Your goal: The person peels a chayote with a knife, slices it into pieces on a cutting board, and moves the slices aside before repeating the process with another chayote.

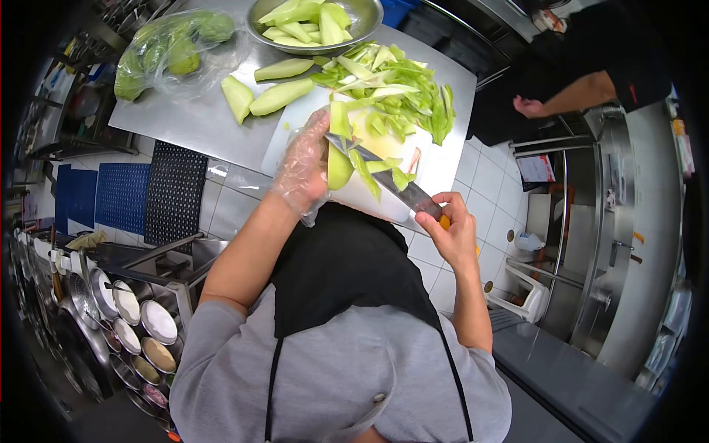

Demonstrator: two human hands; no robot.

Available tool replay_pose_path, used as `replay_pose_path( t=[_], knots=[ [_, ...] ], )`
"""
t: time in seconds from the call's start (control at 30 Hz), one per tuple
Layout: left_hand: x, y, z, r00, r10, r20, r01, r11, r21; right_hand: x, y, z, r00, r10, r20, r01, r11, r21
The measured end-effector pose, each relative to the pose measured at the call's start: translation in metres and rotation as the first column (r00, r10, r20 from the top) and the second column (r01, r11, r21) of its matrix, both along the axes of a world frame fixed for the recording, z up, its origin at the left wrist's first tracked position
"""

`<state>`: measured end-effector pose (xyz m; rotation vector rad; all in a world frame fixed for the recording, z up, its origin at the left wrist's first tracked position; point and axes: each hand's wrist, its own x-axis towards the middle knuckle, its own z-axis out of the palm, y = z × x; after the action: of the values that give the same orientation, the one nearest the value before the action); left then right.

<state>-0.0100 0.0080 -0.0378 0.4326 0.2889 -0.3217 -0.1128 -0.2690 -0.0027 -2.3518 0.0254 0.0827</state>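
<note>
- The room is a kitchen with a white tile floor point(491, 177); blue mats point(127, 196) and a black mat point(175, 193) lie to the left of the bench, and round containers point(159, 322) stand in rows at lower left.
- The steel bench point(188, 124) carries the food; a person point(569, 66) in black stands beyond its right edge, one bare arm reaching out.
- Near the bench's left corner lies a clear bag point(177, 55) with green vegetables inside.
- At the far edge, a metal bowl point(319, 49) holds pale green wedges.
- Between bag and board, three large pieces point(282, 96) lie on the bare steel.
- The white board point(295, 111) lies by the near edge, toward the right corner; a heap of thin slices point(395, 81) covers its far part and spills onto the steel beyond.
- The left hand point(304, 166), in a clear plastic glove, is closed around a green piece point(340, 167), holding it upright above the board's near part.
- The right hand point(454, 227), bare, grips the knife point(402, 186) by its orange handle, thumb and fingers closing from opposite sides.
- The blade slants from that hand up toward the left, reaching the green piece; strips point(364, 174) lie across or cling to it.
</note>
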Motion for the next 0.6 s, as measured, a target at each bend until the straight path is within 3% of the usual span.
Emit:
replay_pose_path(
  t=[0.1,0.33,0.4,0.53,0.6],
  knots=[
    [0.000,0.004,-0.004,1.000,-0.012,0.006,0.012,1.000,0.006,0.000,-0.001,0.004,0.997,0.008,-0.077,-0.007,1.000,0.010],
    [-0.001,0.003,-0.005,0.999,-0.032,0.008,0.032,0.999,-0.013,0.006,0.007,-0.006,1.000,-0.013,0.006,0.013,1.000,-0.020],
    [-0.009,-0.001,0.004,0.996,-0.024,-0.080,0.025,1.000,0.006,0.010,0.010,-0.010,0.999,-0.033,0.021,0.034,0.999,-0.037],
    [-0.016,0.001,-0.004,0.987,-0.123,-0.107,0.124,0.992,0.004,0.020,0.014,-0.025,0.968,-0.092,0.235,0.113,0.991,-0.077],
    [-0.017,0.001,-0.009,0.980,-0.160,-0.116,0.160,0.987,-0.017,0.026,0.011,-0.034,0.951,-0.174,0.256,0.197,0.978,-0.068]
  ],
)
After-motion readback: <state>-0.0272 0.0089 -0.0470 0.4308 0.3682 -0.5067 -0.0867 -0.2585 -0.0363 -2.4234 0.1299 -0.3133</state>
